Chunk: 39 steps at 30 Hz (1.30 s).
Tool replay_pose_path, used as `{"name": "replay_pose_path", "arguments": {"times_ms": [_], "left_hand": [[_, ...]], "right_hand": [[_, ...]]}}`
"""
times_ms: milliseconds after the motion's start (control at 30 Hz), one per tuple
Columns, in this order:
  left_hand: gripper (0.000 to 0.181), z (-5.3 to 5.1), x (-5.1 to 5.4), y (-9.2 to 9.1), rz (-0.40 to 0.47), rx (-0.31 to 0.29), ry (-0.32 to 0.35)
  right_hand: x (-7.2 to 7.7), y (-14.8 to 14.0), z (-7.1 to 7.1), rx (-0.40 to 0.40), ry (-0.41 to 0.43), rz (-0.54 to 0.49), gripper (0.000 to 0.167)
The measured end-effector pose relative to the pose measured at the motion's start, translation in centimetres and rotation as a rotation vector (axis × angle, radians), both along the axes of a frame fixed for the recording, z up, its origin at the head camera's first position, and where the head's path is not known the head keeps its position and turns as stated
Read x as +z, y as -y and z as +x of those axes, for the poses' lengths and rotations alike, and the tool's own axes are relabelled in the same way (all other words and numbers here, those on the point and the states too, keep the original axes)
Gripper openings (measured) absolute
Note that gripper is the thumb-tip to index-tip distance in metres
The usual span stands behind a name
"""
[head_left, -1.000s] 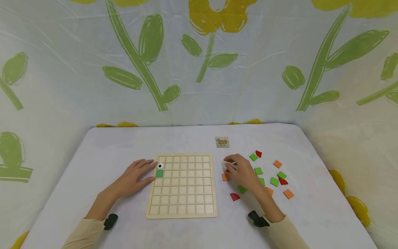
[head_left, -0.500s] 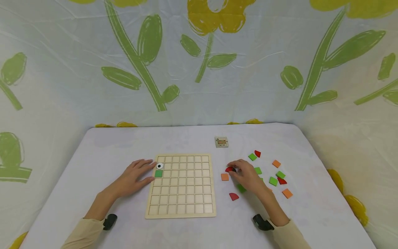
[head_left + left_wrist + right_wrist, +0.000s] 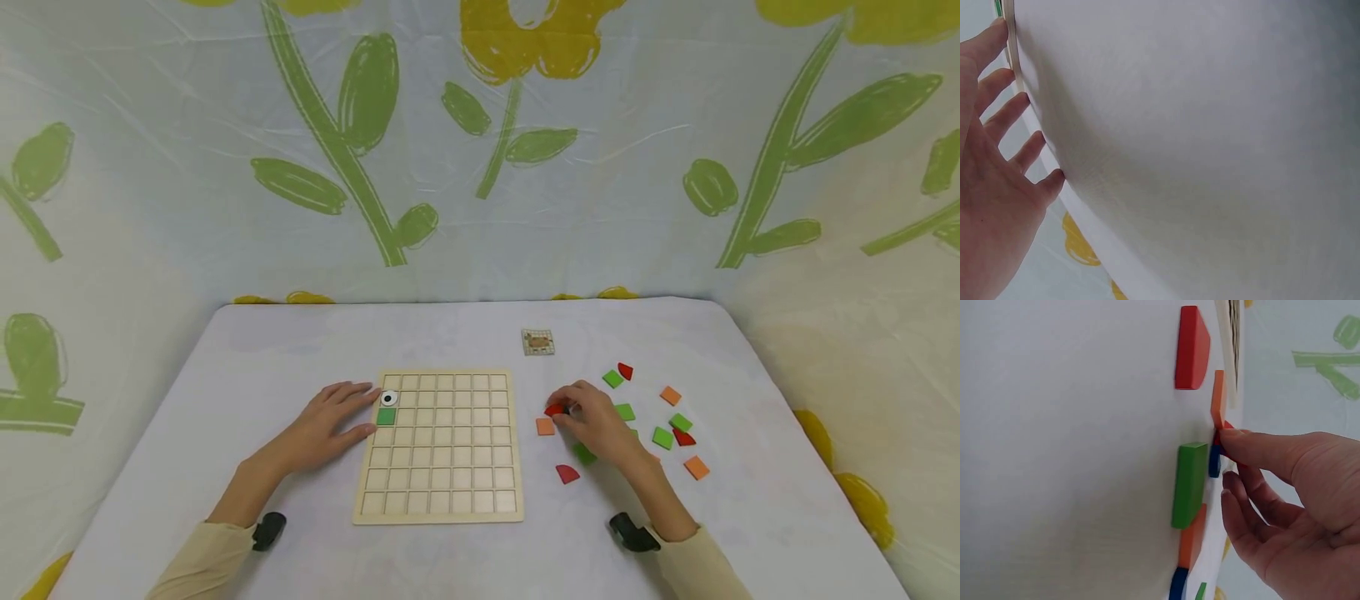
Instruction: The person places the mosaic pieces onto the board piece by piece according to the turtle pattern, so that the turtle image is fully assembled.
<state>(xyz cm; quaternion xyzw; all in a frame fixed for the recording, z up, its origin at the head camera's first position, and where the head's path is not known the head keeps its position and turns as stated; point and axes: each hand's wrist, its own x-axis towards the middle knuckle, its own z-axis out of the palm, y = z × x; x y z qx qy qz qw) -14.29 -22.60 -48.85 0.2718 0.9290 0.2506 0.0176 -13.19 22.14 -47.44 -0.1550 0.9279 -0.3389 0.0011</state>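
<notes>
A wooden grid board [image 3: 439,447] lies in the middle of the table. Its upper left cells carry a round black-and-white eye piece [image 3: 388,398] and a green square tile [image 3: 386,417]. My left hand [image 3: 322,429] rests beside the board's left edge, fingers extended, thumb and index finger touching the rim. To the board's right, my right hand [image 3: 596,423] pinches a red quarter-round tile [image 3: 553,410] between thumb and index finger, low over the table. In the right wrist view a dark blue tile [image 3: 1214,461] lies right by those fingertips.
An orange square tile [image 3: 545,427] and another red quarter-round tile [image 3: 567,473] lie between board and right hand. Several green, orange and red tiles, such as a green one [image 3: 662,437], are scattered farther right. Behind them sits a small picture card [image 3: 537,342].
My right hand has come down and slightly right onto the red quarter-round tile, its thumb and index finger closing on it. My left hand stays at the board's edge.
</notes>
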Motion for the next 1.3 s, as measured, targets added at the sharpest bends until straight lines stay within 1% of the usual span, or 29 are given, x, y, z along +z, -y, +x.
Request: {"name": "replay_pose_path", "arguments": {"times_ms": [167, 333, 400, 567, 733, 1000, 1300], "left_hand": [[0.059, 0.0, 0.1, 0.0, -0.003, 0.008, 0.010], [0.059, 0.0, 0.0, 0.0, -0.014, 0.009, 0.012], [0.059, 0.0, -0.1, 0.0, -0.015, 0.008, 0.010], [0.058, 0.0, 0.0, -0.1, -0.013, 0.010, 0.012], [0.059, 0.1, 0.0, 0.0, -0.016, 0.021, 0.021], [0.059, 0.2, 0.0, -0.1, -0.017, 0.022, 0.020], [0.059, 0.1, 0.0, -0.1, -0.022, 0.024, 0.019]], "right_hand": [[0.5, 0.4, -0.4, 0.026, -0.016, -0.014, 0.016], [0.8, 1.2, -1.0, 0.005, 0.014, -0.025, 0.017], [0.8, 1.6, -1.2, 0.007, 0.010, -0.021, 0.018], [0.8, 2.6, -1.8, 0.052, -0.045, -0.038, 0.018], [0.7, 4.0, -2.2, 0.089, -0.088, -0.061, 0.013], [1.0, 6.4, -2.6, 0.132, -0.047, -0.152, 0.011], [0.8, 9.1, -3.2, 0.196, -0.058, -0.217, 0.008]]}}
